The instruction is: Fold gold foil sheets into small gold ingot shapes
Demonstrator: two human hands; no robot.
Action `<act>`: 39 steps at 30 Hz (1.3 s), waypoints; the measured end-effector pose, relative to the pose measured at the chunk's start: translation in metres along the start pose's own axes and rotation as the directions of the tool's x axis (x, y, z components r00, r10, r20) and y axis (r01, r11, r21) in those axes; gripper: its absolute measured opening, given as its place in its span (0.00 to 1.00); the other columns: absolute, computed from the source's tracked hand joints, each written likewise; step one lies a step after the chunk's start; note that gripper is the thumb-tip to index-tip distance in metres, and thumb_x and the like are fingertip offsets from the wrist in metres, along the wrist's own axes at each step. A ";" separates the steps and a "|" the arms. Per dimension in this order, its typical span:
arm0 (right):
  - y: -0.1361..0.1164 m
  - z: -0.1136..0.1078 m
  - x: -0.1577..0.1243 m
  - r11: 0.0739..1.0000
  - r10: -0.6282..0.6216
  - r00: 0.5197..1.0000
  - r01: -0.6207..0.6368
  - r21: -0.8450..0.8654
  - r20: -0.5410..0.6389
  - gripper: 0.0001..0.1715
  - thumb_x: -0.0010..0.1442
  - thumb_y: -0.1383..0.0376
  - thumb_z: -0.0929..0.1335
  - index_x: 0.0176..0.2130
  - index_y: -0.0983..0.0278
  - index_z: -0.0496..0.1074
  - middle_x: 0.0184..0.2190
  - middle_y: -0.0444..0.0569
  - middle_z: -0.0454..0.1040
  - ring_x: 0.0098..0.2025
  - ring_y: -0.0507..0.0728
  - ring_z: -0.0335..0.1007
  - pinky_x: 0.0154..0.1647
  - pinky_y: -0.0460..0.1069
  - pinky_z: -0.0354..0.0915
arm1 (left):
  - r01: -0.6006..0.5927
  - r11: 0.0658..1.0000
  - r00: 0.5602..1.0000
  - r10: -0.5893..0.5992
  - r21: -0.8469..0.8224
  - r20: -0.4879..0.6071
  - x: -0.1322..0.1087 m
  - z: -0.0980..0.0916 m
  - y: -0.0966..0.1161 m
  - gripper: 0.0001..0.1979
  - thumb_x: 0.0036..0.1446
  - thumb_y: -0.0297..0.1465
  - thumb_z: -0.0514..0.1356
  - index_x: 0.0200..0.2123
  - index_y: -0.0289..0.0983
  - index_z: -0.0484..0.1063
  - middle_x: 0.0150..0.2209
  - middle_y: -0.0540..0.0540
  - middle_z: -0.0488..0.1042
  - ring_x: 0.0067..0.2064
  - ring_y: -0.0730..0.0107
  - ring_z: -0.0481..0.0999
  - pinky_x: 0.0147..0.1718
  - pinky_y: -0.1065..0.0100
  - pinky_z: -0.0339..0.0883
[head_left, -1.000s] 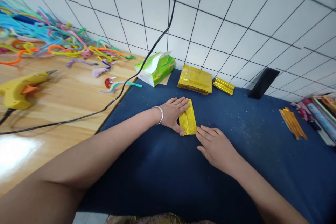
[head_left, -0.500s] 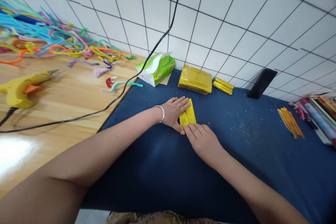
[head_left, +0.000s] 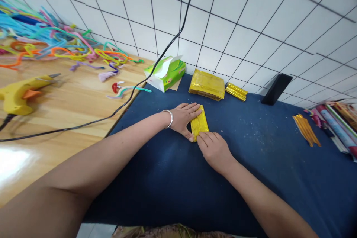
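Note:
A folded sheet of shiny gold paper (head_left: 200, 122) lies flat on the dark blue table covering, showing lengthwise creases. My left hand (head_left: 185, 118), with a silver bangle at the wrist, rests open on its left side, fingers laid over the upper part and the thumb at the lower left corner. At the paper's lower right edge is my right hand (head_left: 216, 151), its fingers bent and pressed together on that edge. The right fingertips are partly hidden. Farther back stands a stack of gold sheets (head_left: 207, 84), and right of it lies a smaller folded gold piece (head_left: 236, 92).
On the wooden surface to the left are a yellow glue gun (head_left: 21, 95) and tangled pipe cleaners (head_left: 64, 44). A black cable (head_left: 131, 95) crosses in front. A green tissue box (head_left: 167, 74), a black phone-like slab (head_left: 277, 89), orange-gold strips (head_left: 306, 130) and books (head_left: 340, 126) line the back and right.
My right hand's fingers have curled more at the paper's lower edge, where they were stretched out flatter before. My left hand stays in place on the paper.

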State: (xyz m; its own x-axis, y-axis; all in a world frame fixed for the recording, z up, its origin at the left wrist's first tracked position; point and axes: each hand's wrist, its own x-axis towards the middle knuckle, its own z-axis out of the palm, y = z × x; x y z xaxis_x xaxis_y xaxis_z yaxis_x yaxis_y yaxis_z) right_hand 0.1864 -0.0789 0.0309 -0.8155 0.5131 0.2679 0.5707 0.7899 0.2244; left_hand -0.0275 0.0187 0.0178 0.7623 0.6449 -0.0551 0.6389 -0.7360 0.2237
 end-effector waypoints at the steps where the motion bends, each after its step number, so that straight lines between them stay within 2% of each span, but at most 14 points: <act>1: 0.001 0.001 -0.001 1.000 0.010 1.000 -0.010 0.009 -0.010 0.14 0.63 0.71 0.59 0.44 0.69 0.70 0.42 0.57 0.73 0.45 0.58 0.66 0.42 0.53 0.60 | -0.010 1.000 1.000 0.010 -0.005 0.000 0.000 0.000 -0.002 0.58 0.39 0.59 0.57 0.65 0.35 0.37 0.67 0.36 0.35 0.67 0.49 0.35 0.61 0.52 0.31; 4: 0.006 0.004 -0.003 0.999 0.031 0.999 -0.030 0.037 -0.035 0.12 0.62 0.71 0.60 0.42 0.68 0.71 0.41 0.55 0.74 0.44 0.57 0.67 0.42 0.52 0.61 | -0.042 0.999 0.999 0.042 -0.022 0.005 -0.002 -0.003 -0.009 0.52 0.44 0.59 0.56 0.65 0.39 0.40 0.67 0.39 0.37 0.67 0.51 0.36 0.61 0.54 0.33; 8: 0.020 0.001 -0.009 0.996 0.032 0.999 -0.031 0.083 -0.019 0.11 0.61 0.71 0.61 0.41 0.67 0.71 0.41 0.53 0.74 0.44 0.57 0.67 0.43 0.52 0.62 | -0.080 0.996 0.997 0.080 -0.028 -0.001 -0.002 -0.008 -0.019 0.35 0.57 0.52 0.49 0.64 0.45 0.47 0.66 0.45 0.44 0.66 0.59 0.42 0.59 0.59 0.39; 11: 0.034 -0.001 -0.013 0.991 0.002 1.000 -0.003 0.132 0.004 0.12 0.61 0.71 0.61 0.42 0.67 0.70 0.42 0.52 0.74 0.45 0.57 0.68 0.44 0.52 0.62 | -0.096 0.995 0.995 0.096 0.013 -0.037 0.000 -0.010 -0.021 0.26 0.63 0.44 0.45 0.62 0.44 0.52 0.64 0.47 0.52 0.65 0.67 0.48 0.57 0.65 0.44; 14: 0.047 -0.001 -0.016 0.983 -0.029 1.000 0.027 0.180 0.004 0.12 0.60 0.70 0.61 0.42 0.66 0.70 0.42 0.51 0.74 0.45 0.56 0.68 0.43 0.51 0.63 | -0.103 0.990 0.991 0.111 0.091 -0.078 0.000 -0.009 -0.020 0.22 0.66 0.38 0.43 0.61 0.43 0.55 0.62 0.48 0.57 0.64 0.71 0.53 0.55 0.68 0.47; 23: 0.052 0.007 -0.021 0.972 -0.020 0.998 0.033 0.234 -0.057 0.11 0.59 0.69 0.62 0.40 0.66 0.71 0.42 0.51 0.74 0.45 0.57 0.68 0.41 0.52 0.64 | -0.124 0.976 0.980 0.149 0.179 -0.134 -0.001 -0.005 -0.018 0.23 0.60 0.23 0.46 0.58 0.43 0.59 0.60 0.50 0.61 0.62 0.74 0.57 0.54 0.68 0.52; 26: 0.051 0.007 -0.020 0.974 -0.029 0.998 0.040 0.224 -0.050 0.11 0.58 0.69 0.62 0.39 0.66 0.71 0.41 0.51 0.74 0.45 0.57 0.67 0.41 0.52 0.63 | -0.124 0.976 0.977 0.151 0.177 -0.153 0.000 -0.005 -0.017 0.23 0.60 0.23 0.46 0.57 0.42 0.61 0.59 0.50 0.63 0.61 0.73 0.59 0.55 0.66 0.53; 31: 0.048 0.005 -0.017 0.973 -0.010 0.999 0.019 0.230 -0.041 0.09 0.58 0.68 0.63 0.37 0.65 0.71 0.40 0.51 0.74 0.44 0.57 0.66 0.41 0.52 0.61 | -0.107 0.976 0.976 0.140 0.191 -0.168 0.001 -0.003 -0.013 0.23 0.58 0.22 0.48 0.55 0.41 0.64 0.58 0.49 0.65 0.60 0.72 0.62 0.61 0.63 0.47; 36: 0.043 -0.001 -0.013 0.970 0.030 0.999 -0.021 0.242 -0.033 0.12 0.58 0.63 0.64 0.41 0.66 0.70 0.40 0.53 0.73 0.45 0.58 0.65 0.43 0.54 0.60 | -0.029 0.977 0.979 0.071 0.213 -0.192 -0.004 -0.001 -0.005 0.22 0.59 0.23 0.48 0.55 0.40 0.64 0.57 0.46 0.66 0.57 0.70 0.65 0.58 0.63 0.54; 39: 0.041 -0.002 -0.012 0.979 0.043 0.997 -0.030 0.201 -0.061 0.15 0.59 0.63 0.63 0.44 0.67 0.69 0.41 0.54 0.73 0.46 0.59 0.65 0.45 0.55 0.59 | 0.011 0.970 0.981 0.036 0.244 -0.190 -0.006 -0.004 0.003 0.21 0.59 0.24 0.48 0.54 0.39 0.65 0.56 0.44 0.67 0.55 0.67 0.68 0.55 0.62 0.58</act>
State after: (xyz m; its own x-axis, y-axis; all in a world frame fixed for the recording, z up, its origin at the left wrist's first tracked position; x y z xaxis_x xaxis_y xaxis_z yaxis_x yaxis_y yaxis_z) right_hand 0.2201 -0.0530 0.0387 -0.7828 0.5250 0.3341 0.5637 0.8257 0.0232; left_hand -0.0305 0.0136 0.0223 0.7513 0.6453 0.1384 0.6536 -0.7565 -0.0210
